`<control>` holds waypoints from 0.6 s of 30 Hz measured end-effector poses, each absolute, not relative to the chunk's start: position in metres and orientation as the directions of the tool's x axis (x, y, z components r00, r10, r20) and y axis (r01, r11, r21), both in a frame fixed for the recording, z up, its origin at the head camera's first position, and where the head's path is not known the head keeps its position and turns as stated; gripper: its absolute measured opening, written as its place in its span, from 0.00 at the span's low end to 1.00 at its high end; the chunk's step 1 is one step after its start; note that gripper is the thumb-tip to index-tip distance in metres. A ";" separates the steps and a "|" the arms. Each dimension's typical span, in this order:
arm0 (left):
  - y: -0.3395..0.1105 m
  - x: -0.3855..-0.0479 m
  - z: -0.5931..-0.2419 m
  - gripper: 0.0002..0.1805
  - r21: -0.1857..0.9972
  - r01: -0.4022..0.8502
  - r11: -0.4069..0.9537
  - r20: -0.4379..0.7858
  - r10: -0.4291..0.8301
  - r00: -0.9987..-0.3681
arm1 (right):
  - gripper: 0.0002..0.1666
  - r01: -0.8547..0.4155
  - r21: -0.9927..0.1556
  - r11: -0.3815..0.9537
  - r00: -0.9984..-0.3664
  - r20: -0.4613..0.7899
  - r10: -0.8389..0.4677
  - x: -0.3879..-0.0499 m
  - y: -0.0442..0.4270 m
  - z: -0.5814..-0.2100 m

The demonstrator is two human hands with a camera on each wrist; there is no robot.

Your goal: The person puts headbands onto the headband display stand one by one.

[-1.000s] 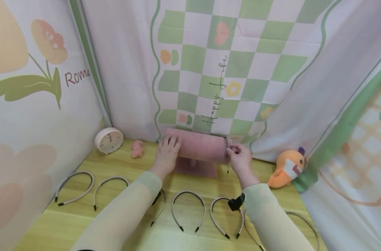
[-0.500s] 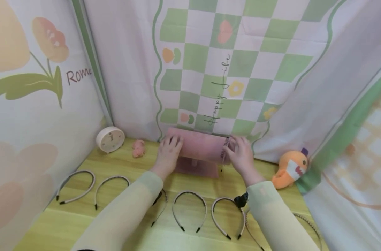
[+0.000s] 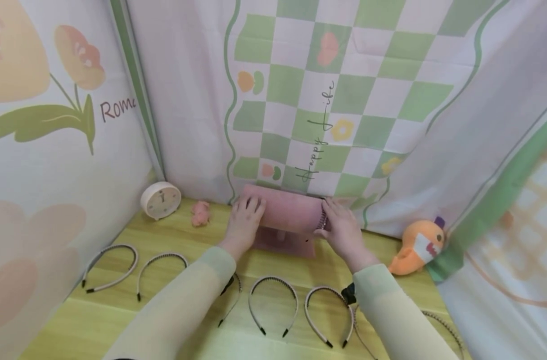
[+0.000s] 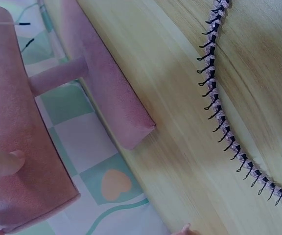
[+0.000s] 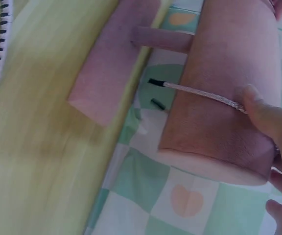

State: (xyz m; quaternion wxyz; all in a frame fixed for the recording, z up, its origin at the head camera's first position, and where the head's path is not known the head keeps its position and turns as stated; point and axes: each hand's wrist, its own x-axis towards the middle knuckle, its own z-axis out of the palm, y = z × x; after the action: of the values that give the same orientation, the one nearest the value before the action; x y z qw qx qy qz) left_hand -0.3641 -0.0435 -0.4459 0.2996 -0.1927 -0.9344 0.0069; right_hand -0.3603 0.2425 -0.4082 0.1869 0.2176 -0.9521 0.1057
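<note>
The pink roll (image 3: 291, 207) lies sideways on a post above its flat pink foot (image 4: 116, 107), at the back of the surface (image 3: 273, 347); one headband (image 5: 204, 92) sits round the roll near its right end, with two black tips sticking out; the left hand (image 3: 243, 220) has its grip clamped on the roll's left end, and the side edge of its own wrist view cuts most of that hand off; the right hand (image 3: 343, 227) has its grip pinched on the headband, thumb on the band, and some of its fingers hide behind the roll.

Six loose headbands (image 3: 272, 278) show in a row in front; the left sleeve (image 3: 178, 300) hides most of the third from the left and one leg of the second; the right sleeve (image 3: 395, 315) covers the middle of the last one, so I see just its two sides; there is one round white clock (image 3: 161, 201), too blurry to read; one little pink toy (image 3: 200, 214), its shape hard to make out; and one orange toy (image 3: 419, 245) on the right.
</note>
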 end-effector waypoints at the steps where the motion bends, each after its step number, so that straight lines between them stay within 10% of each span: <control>1: -0.043 -0.364 -0.446 0.41 -0.129 0.354 0.926 0.557 0.363 -0.747 | 0.55 -0.464 -0.107 0.879 -0.824 0.416 -0.384 -0.360 0.240 -0.409; 18: -0.044 -0.366 -0.449 0.36 -0.127 0.358 0.925 0.570 0.364 -0.737 | 0.51 -0.498 -0.011 0.867 -0.768 0.470 -0.435 -0.360 0.175 -0.417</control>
State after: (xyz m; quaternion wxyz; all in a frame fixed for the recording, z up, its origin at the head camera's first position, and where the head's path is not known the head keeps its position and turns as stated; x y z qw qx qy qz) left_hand -0.3663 -0.0440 -0.4495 0.3066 -0.1938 -0.9319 0.0045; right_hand -0.3602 0.1749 -0.4169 0.2328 0.2486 -0.9378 0.0676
